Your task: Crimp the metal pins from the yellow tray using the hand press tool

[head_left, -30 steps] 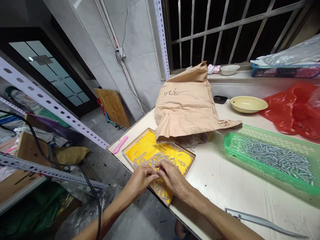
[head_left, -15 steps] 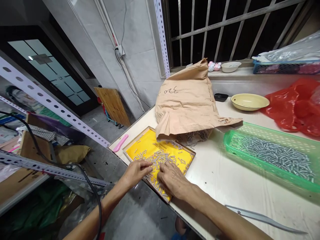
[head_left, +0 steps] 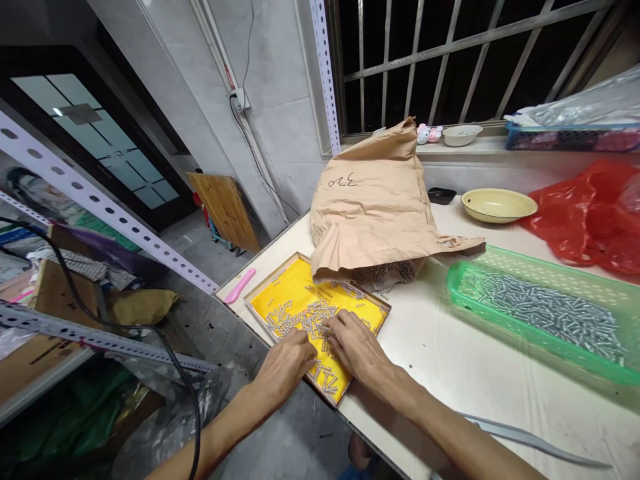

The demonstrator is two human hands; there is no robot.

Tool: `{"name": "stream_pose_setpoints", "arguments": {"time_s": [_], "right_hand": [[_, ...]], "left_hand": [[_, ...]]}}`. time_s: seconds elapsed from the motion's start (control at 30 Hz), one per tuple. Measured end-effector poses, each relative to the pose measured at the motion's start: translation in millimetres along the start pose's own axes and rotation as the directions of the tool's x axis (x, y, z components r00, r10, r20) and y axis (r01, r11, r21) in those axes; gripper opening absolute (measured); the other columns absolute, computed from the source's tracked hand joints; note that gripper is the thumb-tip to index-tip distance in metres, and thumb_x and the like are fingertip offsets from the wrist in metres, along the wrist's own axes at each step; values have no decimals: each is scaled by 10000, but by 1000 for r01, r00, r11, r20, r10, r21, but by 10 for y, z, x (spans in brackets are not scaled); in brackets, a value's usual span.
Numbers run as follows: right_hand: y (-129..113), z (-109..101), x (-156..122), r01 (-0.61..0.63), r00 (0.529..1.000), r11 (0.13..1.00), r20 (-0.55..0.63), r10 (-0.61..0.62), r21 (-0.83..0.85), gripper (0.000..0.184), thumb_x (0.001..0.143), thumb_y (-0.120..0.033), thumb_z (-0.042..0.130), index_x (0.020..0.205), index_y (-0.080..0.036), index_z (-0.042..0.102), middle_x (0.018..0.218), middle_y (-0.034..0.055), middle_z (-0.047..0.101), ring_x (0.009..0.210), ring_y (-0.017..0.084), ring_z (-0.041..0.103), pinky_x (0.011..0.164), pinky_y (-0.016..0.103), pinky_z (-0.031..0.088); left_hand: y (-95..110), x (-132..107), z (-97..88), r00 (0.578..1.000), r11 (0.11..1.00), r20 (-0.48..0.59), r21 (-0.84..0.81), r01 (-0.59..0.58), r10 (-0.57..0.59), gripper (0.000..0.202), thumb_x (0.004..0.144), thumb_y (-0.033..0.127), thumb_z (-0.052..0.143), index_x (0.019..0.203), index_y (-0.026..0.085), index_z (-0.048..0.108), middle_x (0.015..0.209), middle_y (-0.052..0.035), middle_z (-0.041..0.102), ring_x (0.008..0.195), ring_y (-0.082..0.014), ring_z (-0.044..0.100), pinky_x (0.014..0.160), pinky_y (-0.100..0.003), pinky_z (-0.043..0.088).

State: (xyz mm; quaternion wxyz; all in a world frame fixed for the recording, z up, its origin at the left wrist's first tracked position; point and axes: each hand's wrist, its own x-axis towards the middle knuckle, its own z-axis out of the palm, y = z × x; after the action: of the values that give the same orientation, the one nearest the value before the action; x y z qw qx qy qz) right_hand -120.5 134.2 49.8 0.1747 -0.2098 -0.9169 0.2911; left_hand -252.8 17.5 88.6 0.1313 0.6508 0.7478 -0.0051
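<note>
A shallow wood-framed tray with a yellow bottom (head_left: 280,287) lies at the near left corner of the white table, strewn with several small metal pins (head_left: 300,317). My left hand (head_left: 286,365) rests on the tray's near edge, fingers curled over the pins. Beside it my right hand (head_left: 356,347) lies palm down on the tray, its fingers stretched toward the pins. Whether either hand holds a pin is hidden.
A crumpled brown paper sack (head_left: 377,200) spills more pins behind the tray. A green plastic basket (head_left: 505,267) full of pins sits at right, with a red bag (head_left: 595,213), a cream bowl (head_left: 497,203) and a pink tool (head_left: 240,285) around. Metal tweezers (head_left: 530,443) lie near.
Both hands have shifted a little over the pins: the left hand slid back toward the tray's near edge, the right moved slightly forward and flattened.
</note>
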Motion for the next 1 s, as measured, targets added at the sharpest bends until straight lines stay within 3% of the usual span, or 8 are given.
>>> {"name": "stream_pose_setpoints", "arguments": {"time_s": [0.17,0.27,0.37,0.47,0.63,0.83,0.93,1.0], "right_hand": [[30,-7,-9,-10,1000,984,-23,14,176,189,908,-165,438,952,-175,621,889,58,568,842,163,528,762,279,408],[19,14,8,-13,999,950,-44,28,313,133,895,-215,497,907,-180,625,833,31,606,783,145,548,714,260,409],[-37,-41,42,-19,995,892,-83,63,452,112,865,-266,560,829,-178,618,753,-3,619,684,122,543,634,233,399],[-95,-152,74,20,987,853,-145,66,521,132,872,-251,554,784,-178,620,726,-13,623,658,111,540,619,224,395],[-103,-220,75,99,983,896,-184,-20,433,125,887,-210,521,850,-200,640,822,15,640,782,140,569,720,261,421],[-86,-178,64,74,983,920,-186,-2,385,182,895,-158,456,972,-200,615,905,29,633,842,148,572,771,279,435],[-114,-196,54,-18,981,982,-186,54,189,232,888,-123,436,1040,-183,600,961,70,595,909,188,530,797,315,420],[-143,-172,45,-53,990,998,-126,56,25,244,884,-122,449,1053,-194,610,977,83,571,926,209,497,795,335,401]], "left_hand": [[26,80,13,1000,997,-14,68,26,-25,174,852,188,480,752,171,622,847,-57,601,872,-208,536,722,-296,409],[43,121,-22,991,987,-101,-140,74,-89,188,865,219,449,785,170,611,828,-45,626,822,-180,565,724,-273,421],[94,145,-131,978,909,-137,-407,92,-160,242,875,291,419,793,178,616,763,-17,648,723,-149,584,668,-238,426],[176,156,-254,963,868,-182,-490,86,-199,235,843,320,454,804,179,637,775,-19,671,717,-153,598,668,-241,430],[243,174,-304,942,857,-226,-505,106,-249,187,772,332,536,742,189,652,740,-8,682,693,-151,604,662,-240,439],[112,240,-336,950,750,-95,-638,172,-298,303,748,430,558,762,153,683,695,-13,687,625,-144,599,560,-221,444],[-4,243,-443,930,761,-152,-626,171,-335,332,734,424,580,893,159,701,860,-44,719,714,-163,631,607,-236,481],[-89,217,-508,906,788,-212,-588,180,-366,361,735,436,582,952,171,698,954,-58,715,769,-180,642,629,-251,497]]}}
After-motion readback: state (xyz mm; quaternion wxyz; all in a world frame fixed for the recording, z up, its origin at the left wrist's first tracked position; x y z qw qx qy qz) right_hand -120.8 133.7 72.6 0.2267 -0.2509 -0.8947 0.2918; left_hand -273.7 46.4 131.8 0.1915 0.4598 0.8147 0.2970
